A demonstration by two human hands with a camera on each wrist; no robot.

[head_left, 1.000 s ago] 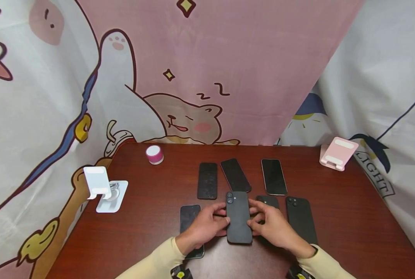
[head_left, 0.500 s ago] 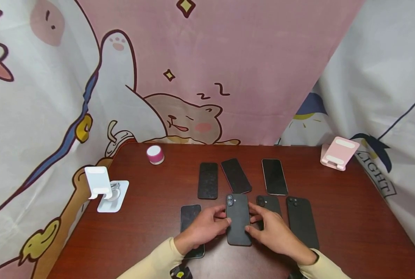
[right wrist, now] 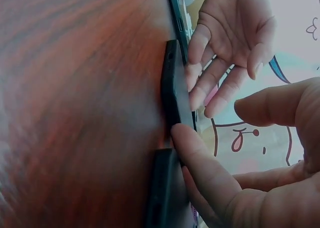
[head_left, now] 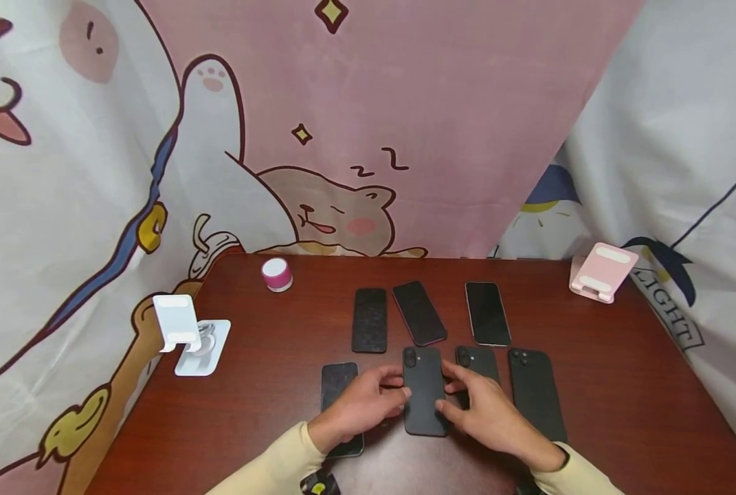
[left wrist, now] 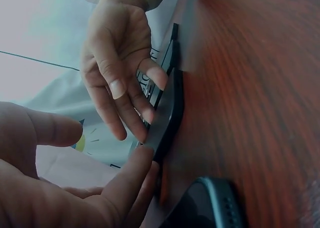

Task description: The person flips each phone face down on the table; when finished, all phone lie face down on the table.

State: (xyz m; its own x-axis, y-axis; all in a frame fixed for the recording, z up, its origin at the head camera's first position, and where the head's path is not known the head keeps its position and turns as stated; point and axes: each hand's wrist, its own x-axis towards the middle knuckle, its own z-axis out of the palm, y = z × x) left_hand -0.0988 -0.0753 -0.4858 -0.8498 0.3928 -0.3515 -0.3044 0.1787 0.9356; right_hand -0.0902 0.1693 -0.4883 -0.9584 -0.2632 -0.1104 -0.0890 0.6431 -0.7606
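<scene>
A dark phone (head_left: 425,399) lies face down on the table between my two hands, its camera bump at the far left corner. My left hand (head_left: 364,404) is at its left edge; the left wrist view shows the fingertips (left wrist: 145,155) right at the side of the phone (left wrist: 172,112), with the thumb raised. My right hand (head_left: 484,410) is at the opposite edge. Its index fingertip (right wrist: 181,134) meets the phone's side (right wrist: 171,95), while the thumb stands off. Partly under my left forearm is a screen-up phone (head_left: 338,380); my right hand partly covers another face-down phone (head_left: 480,359).
Farther right lies a black phone (head_left: 536,388). Behind are three screen-up phones: left (head_left: 370,320), tilted middle (head_left: 420,313) and right (head_left: 488,313). A white stand (head_left: 179,326), a pink stand (head_left: 603,271) and a pink-and-white round container (head_left: 277,275) stand around the brown table (head_left: 269,357).
The phone between my hands has come down slightly toward me and now lies flat. My right hand has loosened and shifted a little, baring more of the phone beside it.
</scene>
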